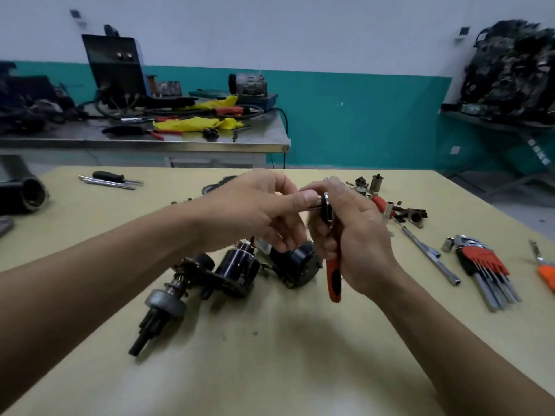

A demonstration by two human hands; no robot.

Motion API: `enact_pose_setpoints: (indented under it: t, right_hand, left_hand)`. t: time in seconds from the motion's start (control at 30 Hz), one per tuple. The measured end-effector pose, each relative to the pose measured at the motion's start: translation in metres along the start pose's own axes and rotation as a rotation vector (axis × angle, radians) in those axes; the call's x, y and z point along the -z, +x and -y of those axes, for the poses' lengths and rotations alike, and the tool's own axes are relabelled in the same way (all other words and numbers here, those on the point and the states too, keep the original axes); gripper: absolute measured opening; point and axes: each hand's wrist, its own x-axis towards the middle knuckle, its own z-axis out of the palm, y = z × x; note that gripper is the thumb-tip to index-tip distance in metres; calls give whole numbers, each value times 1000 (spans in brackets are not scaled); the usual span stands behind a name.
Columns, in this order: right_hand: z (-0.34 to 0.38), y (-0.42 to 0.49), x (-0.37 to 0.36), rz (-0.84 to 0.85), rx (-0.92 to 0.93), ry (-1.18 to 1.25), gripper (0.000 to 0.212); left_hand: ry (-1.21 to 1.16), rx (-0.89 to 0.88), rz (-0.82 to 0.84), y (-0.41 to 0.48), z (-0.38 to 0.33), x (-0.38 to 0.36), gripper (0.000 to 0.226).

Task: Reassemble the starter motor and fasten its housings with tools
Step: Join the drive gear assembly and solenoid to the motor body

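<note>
**Seating socket on ratchet, fastening not yet begun**

Gripping orange-and-black-handled chrome ratchet wrench [334,283] in right hand [360,238], fingers wrapping the handle, centre of frame. Pinching small chrome socket [314,202] against the ratchet head between thumb and fingers of left hand [255,211]. Probably pressing socket onto the drive; next needing a firm push until seated, then lowering onto a housing bolt.

Lying just below the hands, untouched: black cylindrical starter motor housings [240,271] beside grey-collared pinion shaft [163,301].

Keeping grey hex keys [495,292] in red plastic holder [480,259], right of frame. Seeing no tray under loose chrome sockets [375,181], upper right of centre.
</note>
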Motion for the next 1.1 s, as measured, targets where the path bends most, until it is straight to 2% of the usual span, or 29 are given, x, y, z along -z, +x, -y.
enact_pose_setpoints:
  t: [0.13, 0.17, 0.27, 0.37, 0.43, 0.5, 0.63, 0.67, 0.8, 0.93, 1.03, 1.1]
  right_hand:
    - [6, -4, -1, -51, 174, -178, 21]
    - [6, -5, -1, -65, 178, -183, 21]
    - [3, -6, 0, -69, 112, -167, 22]
    - [-1, -7, 2, -71, -44, -143, 10]
    - [-4, -4, 3, -106, -180, -132, 17]
    - [-5, -2, 4, -126, -270, -213, 21]
    - [-2, -6, 4, 18, -312, -472, 20]
    - [-3, -7, 6, 46, -293, -557, 21]
    - [-13, -5, 4, 83, -285, -707, 38]
    - [-20, -7, -10, 155, -370, -741, 52]
    - [-20, -2, -24, 154, -463, -635, 51]
    - [-20, 3, -33, 134, -513, -608, 44]
  left_hand:
    - [763, 134, 67, -7, -3, 43, 74]
    - [857, 198, 141, -10, -1, 50, 77]
    - [945, 423, 380, -20, 18, 55, 91]
    - [1047, 448, 366, -30, 41, 52, 111]
    - [1073, 397, 232, -36, 46, 48, 107]
    - [1099, 388, 75, -38, 50, 42, 93]
    - [1104, 491, -223, -45, 58, 24, 51]
    - [1067, 524, -259, -47, 58, 21, 46]
    - [692, 662, -278, -60, 43, 31, 69]
    - [738, 603, -327, -69, 34, 56, 65]
    - [912, 553, -244, -66, 48, 58, 68]
    - [929, 526, -168, -63, 62, 59, 76]
